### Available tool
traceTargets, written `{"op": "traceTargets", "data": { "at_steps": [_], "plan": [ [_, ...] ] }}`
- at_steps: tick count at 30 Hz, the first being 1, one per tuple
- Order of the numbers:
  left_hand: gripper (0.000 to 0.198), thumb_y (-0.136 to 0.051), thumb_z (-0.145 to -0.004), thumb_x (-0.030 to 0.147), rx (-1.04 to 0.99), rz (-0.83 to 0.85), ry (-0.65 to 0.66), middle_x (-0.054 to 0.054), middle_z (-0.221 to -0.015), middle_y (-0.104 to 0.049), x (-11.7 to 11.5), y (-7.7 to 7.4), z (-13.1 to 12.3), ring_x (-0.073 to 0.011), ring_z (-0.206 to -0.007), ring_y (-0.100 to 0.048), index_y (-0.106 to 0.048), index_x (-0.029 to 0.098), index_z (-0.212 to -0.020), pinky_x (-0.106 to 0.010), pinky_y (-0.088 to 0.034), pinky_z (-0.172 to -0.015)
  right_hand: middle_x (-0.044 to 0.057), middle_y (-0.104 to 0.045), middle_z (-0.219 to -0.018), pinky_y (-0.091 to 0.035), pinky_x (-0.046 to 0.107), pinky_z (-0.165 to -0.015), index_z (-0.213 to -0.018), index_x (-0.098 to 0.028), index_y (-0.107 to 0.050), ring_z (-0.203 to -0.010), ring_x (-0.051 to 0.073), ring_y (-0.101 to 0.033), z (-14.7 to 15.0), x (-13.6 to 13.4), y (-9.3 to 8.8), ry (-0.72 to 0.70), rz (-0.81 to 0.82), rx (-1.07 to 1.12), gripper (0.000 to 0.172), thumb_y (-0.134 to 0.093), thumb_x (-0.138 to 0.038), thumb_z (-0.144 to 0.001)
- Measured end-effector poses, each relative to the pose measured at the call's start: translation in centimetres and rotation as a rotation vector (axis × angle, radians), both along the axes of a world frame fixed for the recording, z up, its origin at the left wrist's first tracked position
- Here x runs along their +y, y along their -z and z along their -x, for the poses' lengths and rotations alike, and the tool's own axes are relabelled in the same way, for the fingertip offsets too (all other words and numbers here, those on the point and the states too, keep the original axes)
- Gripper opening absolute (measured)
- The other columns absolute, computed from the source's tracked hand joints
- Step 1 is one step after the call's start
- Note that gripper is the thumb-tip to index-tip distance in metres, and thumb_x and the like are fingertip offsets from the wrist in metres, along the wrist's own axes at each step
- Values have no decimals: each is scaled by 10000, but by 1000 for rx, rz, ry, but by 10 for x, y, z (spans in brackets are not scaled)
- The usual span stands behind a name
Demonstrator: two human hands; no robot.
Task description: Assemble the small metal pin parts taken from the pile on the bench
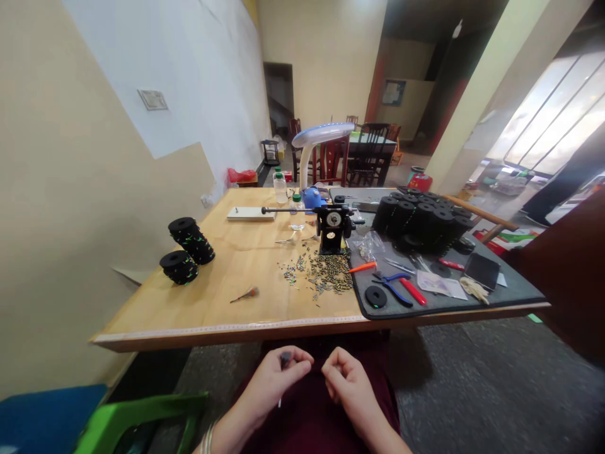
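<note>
My left hand (271,381) is closed over the lap, below the table's front edge. A small tool with a dark end (285,359) pokes out between its fingers, and a thin pale shaft shows beneath the hand; its kind cannot be made out. Close beside it, my right hand (350,381) is pinched, thumb against forefinger. Whatever lies in that pinch is too small to see. The fingertips of both hands face each other with a narrow gap. Ahead on the table lies a scattered heap of tiny metallic parts (331,272), in front of a black hand-cranked winder (331,230).
Stacked black foam spools (189,241) stand at left; many more spools (435,221) crowd the grey mat (444,306). Pliers (394,290), an orange-handled tool (363,267) and a black foam ring (375,297) lie nearer. A lamp (307,157) rises behind. A green chair (142,410) stands lower left.
</note>
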State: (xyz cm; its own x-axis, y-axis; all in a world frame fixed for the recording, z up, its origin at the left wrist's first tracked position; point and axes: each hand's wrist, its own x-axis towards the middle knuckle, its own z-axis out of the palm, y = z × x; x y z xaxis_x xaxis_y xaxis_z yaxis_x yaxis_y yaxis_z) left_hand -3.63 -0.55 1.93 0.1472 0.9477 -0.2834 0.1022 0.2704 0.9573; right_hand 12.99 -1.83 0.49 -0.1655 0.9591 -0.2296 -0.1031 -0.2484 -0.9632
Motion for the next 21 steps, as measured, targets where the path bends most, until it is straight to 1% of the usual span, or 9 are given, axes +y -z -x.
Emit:
{"op": "traceTargets", "data": {
  "at_steps": [2,5,8,11,13,15,16,18,21],
  "plan": [
    [339,-724,-635,441,-20,9,14,33,-552,-502,1,0,-6,-100,-522,-368,-718,129,-768,-217,-271,-505,-97,-415,-412,-222,192,-405,-627,-198,-443,-373,53,-309,1,0,2,-25,-25,-31,291,-621,-396,-746],
    [319,-706,-653,451,-43,5,-10,44,-514,-470,5,-1,-12,-90,-492,-333,-667,134,-651,-214,-239,-477,-78,-463,-427,-260,192,-417,-632,-187,-462,-375,54,-354,0,0,6,-67,-51,-61,322,-633,-430,-758],
    [302,-698,-671,430,-47,-36,-27,44,-500,-480,8,-2,-12,-91,-490,-354,-633,144,-596,-211,-259,-480,-21,-573,-501,-297,190,-411,-708,-159,-547,-409,77,-451,-4,2,7,-110,-22,-39,357,-603,-504,-779],
    [272,-679,-695,392,-15,-83,-23,32,-510,-521,8,0,-10,-100,-505,-405,-626,144,-596,-212,-309,-506,60,-677,-693,-404,206,-449,-909,-137,-626,-605,157,-605,-8,6,4,-99,16,33,457,-593,-570,-768],
    [256,-664,-710,372,8,-115,-17,15,-529,-560,7,-1,-9,-113,-527,-455,-621,142,-607,-218,-351,-534,80,-689,-815,-483,242,-530,-1000,-147,-624,-764,201,-638,-8,10,-1,-74,26,82,483,-634,-558,-746],
    [244,-647,-729,356,47,-160,-5,-3,-552,-599,6,-3,-10,-126,-542,-491,-617,140,-619,-226,-376,-550,70,-677,-858,-514,267,-573,-1016,-158,-609,-808,209,-639,-6,14,-5,-92,50,137,464,-676,-517,-731],
    [240,-634,-743,350,71,-186,3,-7,-554,-607,6,-5,-10,-129,-540,-499,-618,140,-627,-226,-379,-549,60,-671,-838,-515,270,-573,-1005,-157,-600,-775,198,-640,-4,15,-6,-118,64,161,452,-688,-501,-726],
    [236,-602,-774,336,125,-241,28,-5,-540,-608,5,-8,-11,-128,-526,-503,-619,143,-640,-223,-374,-537,29,-654,-727,-490,250,-533,-950,-144,-582,-630,154,-620,0,17,-8,-172,74,183,441,-699,-499,-715],
    [226,-573,-800,311,204,-305,62,-5,-560,-619,6,-11,-11,-131,-543,-516,-632,147,-655,-218,-372,-540,-35,-577,-541,-359,184,-431,-841,-140,-554,-420,69,-471,5,19,-4,-197,42,111,413,-687,-510,-716]
  ]
}}
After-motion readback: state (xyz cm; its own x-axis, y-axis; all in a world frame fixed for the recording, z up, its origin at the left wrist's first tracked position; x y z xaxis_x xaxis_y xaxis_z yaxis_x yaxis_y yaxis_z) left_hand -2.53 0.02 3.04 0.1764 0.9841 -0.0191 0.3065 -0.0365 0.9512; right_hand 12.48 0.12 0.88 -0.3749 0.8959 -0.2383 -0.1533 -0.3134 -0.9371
